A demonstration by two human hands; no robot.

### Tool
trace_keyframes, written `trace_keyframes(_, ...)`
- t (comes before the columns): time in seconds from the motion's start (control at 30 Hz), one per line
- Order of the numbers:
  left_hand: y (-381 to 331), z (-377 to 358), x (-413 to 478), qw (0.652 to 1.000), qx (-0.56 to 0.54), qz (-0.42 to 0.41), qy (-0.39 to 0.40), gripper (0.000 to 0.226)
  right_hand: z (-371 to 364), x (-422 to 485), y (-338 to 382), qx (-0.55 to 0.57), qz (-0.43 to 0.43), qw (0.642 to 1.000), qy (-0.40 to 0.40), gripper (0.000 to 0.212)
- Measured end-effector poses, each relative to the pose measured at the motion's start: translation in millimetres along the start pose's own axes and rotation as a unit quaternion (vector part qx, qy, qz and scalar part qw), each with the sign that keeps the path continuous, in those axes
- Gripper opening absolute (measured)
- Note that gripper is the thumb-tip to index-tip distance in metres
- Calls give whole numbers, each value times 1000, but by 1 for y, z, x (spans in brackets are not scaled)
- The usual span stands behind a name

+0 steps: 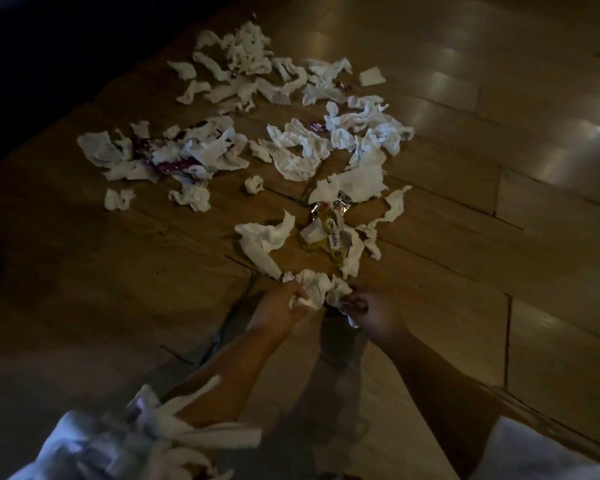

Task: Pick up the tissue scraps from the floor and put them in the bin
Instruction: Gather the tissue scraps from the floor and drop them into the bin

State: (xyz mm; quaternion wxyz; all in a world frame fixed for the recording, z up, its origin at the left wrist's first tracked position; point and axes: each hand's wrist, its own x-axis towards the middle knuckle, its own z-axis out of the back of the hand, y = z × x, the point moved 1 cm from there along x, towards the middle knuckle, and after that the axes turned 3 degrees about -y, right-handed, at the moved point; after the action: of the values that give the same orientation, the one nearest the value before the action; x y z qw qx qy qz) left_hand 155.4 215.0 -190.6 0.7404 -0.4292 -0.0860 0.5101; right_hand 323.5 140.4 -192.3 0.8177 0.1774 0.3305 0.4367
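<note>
We have 2 hands low over the floor [499, 258], just on the near side of the yellow wrapper [328, 233]. The grip of the left hand [280, 306] is curled round a wad of tissue [312, 289]. The right hand [373, 315] pinches the wad's other edge, as far as the dim light lets us judge.

The tissue scraps [298, 150] lie mostly beyond the yellow wrapper, and some touch it. No bin is in view.

The tissue looks thin, soft and crinkled, torn into ragged strips and small balls. We think a hard tug between 2 hands could rip the wad and leave bits behind. An overfull grip could also shed pieces on the way to a bin we cannot see.

The yellow wrapper is glossy, creased foil, and purple wrappers [172, 166] sit among the scraps beyond it to the left. A careless scoop could drag these along with the tissue. The floor is smooth, shiny wooden planks with dark seams, where small shreds could catch or go unnoticed in this light.
</note>
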Motion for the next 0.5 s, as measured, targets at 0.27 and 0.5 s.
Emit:
trace_keyframes(0.27, 14, 62, 23, 977, -141, 70, -146, 42, 8, 1, 11, 164, -7, 975, -146, 17)
trace_keyframes(0.5, 9, 85, 77, 988, -46, 17, -149, 35, 18, 36, 26, 268, -9, 951, -153, 42)
